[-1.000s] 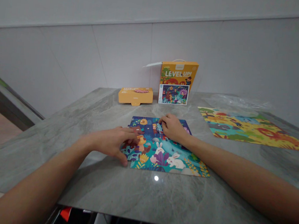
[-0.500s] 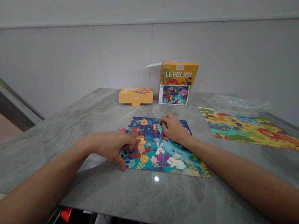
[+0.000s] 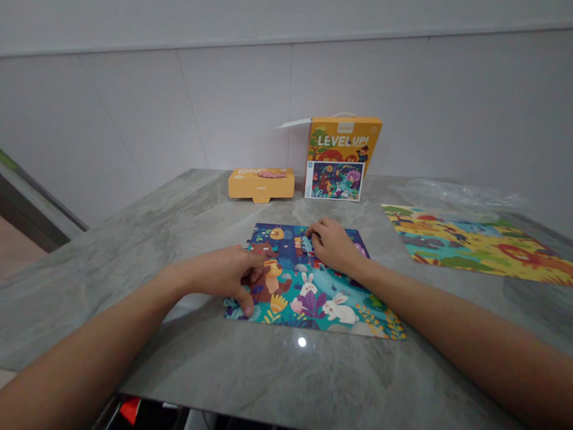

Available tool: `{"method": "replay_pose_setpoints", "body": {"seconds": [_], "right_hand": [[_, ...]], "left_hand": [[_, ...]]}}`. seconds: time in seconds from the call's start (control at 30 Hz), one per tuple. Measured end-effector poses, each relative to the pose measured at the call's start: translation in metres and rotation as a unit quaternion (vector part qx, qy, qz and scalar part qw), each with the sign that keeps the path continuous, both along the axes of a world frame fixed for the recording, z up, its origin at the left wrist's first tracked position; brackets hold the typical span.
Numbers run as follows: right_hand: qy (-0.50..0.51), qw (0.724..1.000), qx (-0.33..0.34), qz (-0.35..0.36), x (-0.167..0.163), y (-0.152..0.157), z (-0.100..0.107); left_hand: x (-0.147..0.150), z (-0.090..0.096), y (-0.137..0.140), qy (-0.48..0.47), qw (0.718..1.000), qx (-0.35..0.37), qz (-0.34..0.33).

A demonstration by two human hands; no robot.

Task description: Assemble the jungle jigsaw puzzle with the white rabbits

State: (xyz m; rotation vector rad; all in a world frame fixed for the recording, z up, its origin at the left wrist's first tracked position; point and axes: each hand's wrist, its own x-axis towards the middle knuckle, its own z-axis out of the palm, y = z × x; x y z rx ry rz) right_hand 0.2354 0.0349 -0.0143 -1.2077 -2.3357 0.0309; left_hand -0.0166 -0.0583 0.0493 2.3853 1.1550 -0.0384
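Observation:
A jigsaw puzzle with a dark forest picture of a bear, a fox and white rabbits lies on the grey marbled table. My left hand covers its left edge, fingers curled in over the pieces, thumb down on the lower left corner. What lies beneath those fingers is hidden. Farther up, my right hand rests on the puzzle's upper part. Its fingers are bent together over a blue and white patch, and I cannot tell whether they hold a loose piece.
Behind the puzzle sit a low orange box and an upright LEVEL UP! box, with a picture card leaning on it. At the right lies a yellow animal puzzle, with clear plastic behind. The table's front edge is near me.
My left hand has slid slightly right and up, its thumb now farther in on the puzzle. A reddish piece that showed behind it is no longer visible there. My right hand stays put.

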Motion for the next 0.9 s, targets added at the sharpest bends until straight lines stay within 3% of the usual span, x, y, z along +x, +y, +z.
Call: {"method": "replay_pose_setpoints", "body": {"seconds": [0.17, 0.27, 0.4, 0.5, 0.7, 0.9], "right_hand": [[0.019, 1.0, -0.014, 0.002, 0.0, 0.0, 0.002], [0.086, 0.993, -0.078, -0.018, 0.002, 0.006, 0.003], [0.221, 0.957, -0.168, -0.087, 0.007, 0.015, 0.003], [0.2, 0.961, -0.168, -0.09, 0.008, 0.016, 0.003], [0.191, 0.967, -0.168, 0.002, 0.005, 0.007, 0.006], [0.147, 0.97, -0.157, 0.113, 0.004, 0.001, 0.009]], "left_hand": [[0.002, 0.0, 0.003, -0.004, 1.0, -0.007, 0.028], [0.0, -0.002, 0.006, 0.005, 0.998, 0.008, 0.06], [-0.004, -0.006, 0.011, 0.004, 0.994, 0.052, 0.091], [-0.007, -0.012, 0.017, -0.013, 0.989, 0.111, 0.092], [-0.005, -0.028, 0.023, -0.077, 0.967, 0.24, 0.022], [0.017, -0.036, 0.02, -0.065, 0.966, 0.246, -0.047]]}}
